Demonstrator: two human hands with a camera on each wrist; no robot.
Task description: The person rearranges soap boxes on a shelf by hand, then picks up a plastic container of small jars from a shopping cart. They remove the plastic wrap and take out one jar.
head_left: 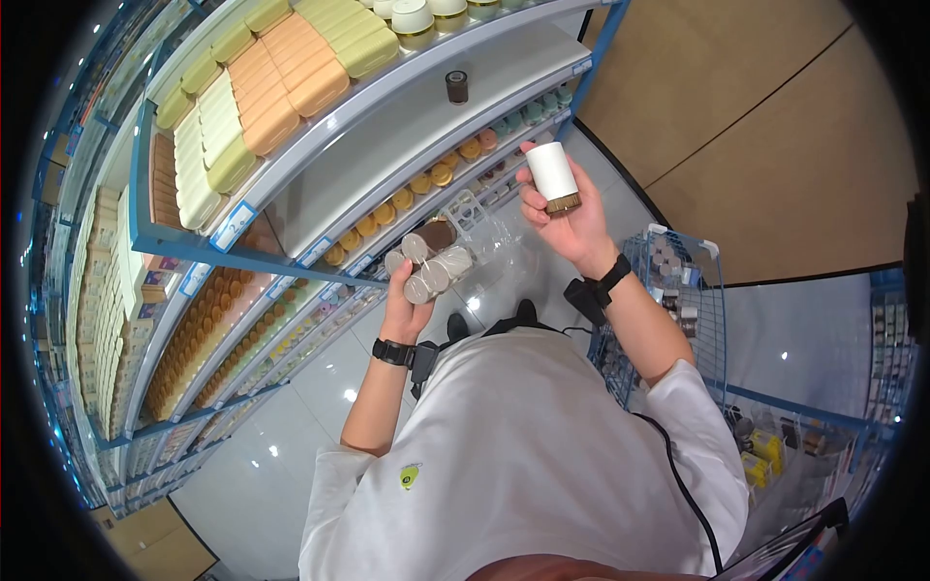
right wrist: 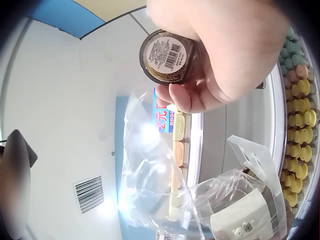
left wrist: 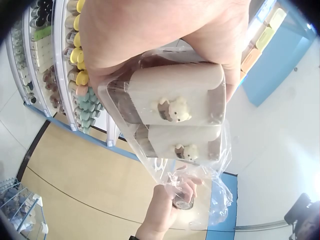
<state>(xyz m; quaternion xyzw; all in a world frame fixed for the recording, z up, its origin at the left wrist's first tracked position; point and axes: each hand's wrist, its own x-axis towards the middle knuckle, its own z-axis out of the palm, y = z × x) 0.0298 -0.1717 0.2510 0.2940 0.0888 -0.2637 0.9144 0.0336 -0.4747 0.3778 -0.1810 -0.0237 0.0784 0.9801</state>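
Observation:
Held up at the right is a small canister point(head_left: 551, 172) with a white body and a dark brown, see-through end, gripped by my right hand point(head_left: 581, 232). In the right wrist view its round base shows a barcode sticker point(right wrist: 170, 54). My left hand point(head_left: 407, 315) holds a clear plastic pack point(head_left: 436, 259) of several similar canisters, lying on their sides. The left wrist view shows two of these canisters point(left wrist: 172, 82) with small cream bear figures on the front. The pack's loose clear film point(left wrist: 217, 202) hangs off its far end, overlapping my right hand in that view.
A single dark jar point(head_left: 457, 87) stands on the grey shelf point(head_left: 387, 131) in front. Green and orange boxes point(head_left: 291, 68) fill the shelf above, and yellow-topped items point(head_left: 402, 198) line the one below. At the right stands a blue wire basket point(head_left: 712, 320) with goods.

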